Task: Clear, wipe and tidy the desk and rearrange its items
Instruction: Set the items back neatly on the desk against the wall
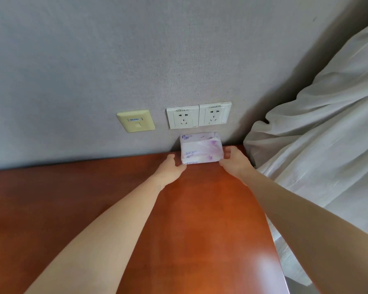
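Both forearms are stretched straight out over the desk [200, 209], bare, converging on the far right corner.

Left hand [171, 165]: palm turned inward, fingers curled together beside the left edge of the tissue pack [201, 148], thumb tip on its near-left corner. Can't tell if the fingers themselves make contact.

Right hand [235, 161]: mirrored pose. Thumb on the near-right corner, fingers wrapped up along the right edge, clamped on the pack.

Pack location: back edge of the desk, standing tilted with its top leaning against the wall [136, 60], directly below the sockets.

Materials:
- Pack: soft rectangular plastic wrap, glossy, white with purple floral print and lettering.
- Desk: smooth reddish-brown wood-look top, slight sheen, glare patch at near right.
- Wall: grey, fine woven texture, matte.
- Two white sockets [199, 116]: square plastic plates, side by side and touching.
- Beige data plate [135, 120]: square, to their left and apart from them.
- Curtain [317, 124]: sheer white fabric, bunched in loose folds at the desk's right.
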Motion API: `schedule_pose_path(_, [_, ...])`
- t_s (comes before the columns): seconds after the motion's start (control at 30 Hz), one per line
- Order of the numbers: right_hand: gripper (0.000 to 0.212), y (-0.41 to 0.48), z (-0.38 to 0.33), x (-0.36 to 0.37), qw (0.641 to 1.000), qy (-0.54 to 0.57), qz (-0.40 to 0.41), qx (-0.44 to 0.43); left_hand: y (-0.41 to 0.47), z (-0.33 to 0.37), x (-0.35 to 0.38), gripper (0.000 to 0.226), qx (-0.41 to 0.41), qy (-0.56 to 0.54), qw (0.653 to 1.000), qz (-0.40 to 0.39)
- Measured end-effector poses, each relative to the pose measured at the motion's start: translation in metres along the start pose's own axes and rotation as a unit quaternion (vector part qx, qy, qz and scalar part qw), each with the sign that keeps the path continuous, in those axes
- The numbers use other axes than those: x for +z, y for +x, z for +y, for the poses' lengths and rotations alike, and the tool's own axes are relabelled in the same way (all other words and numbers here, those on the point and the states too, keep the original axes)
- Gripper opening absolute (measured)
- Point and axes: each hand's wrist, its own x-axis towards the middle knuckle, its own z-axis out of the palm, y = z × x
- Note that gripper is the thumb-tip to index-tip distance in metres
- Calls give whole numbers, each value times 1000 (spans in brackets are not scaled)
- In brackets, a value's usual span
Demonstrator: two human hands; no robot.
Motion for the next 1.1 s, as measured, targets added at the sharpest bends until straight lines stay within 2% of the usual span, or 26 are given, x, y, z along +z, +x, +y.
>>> schedule_pose_path(0.17, [38,-30,-10,-15,998,-31,-6,-55,-34,3,-13,78,33,94,995,10])
schedule_pose_path(0.37, [36,-78,-21,-30,994,-44,-1,-99,-84,14,-26,69,92,172,980,48])
schedule_pose_path(0.53, [37,-124,-26,-45,991,-61,37,-116,-123,32,-31,62,138,202,968,56])
schedule_pose_path(0.83, [41,-227,-21,-70,983,-80,129,-100,-189,67,-27,59,256,256,932,29])
schedule_pose_path(1.1, [41,-316,32,-86,976,-51,204,-52,-251,89,13,62,362,312,878,-20])
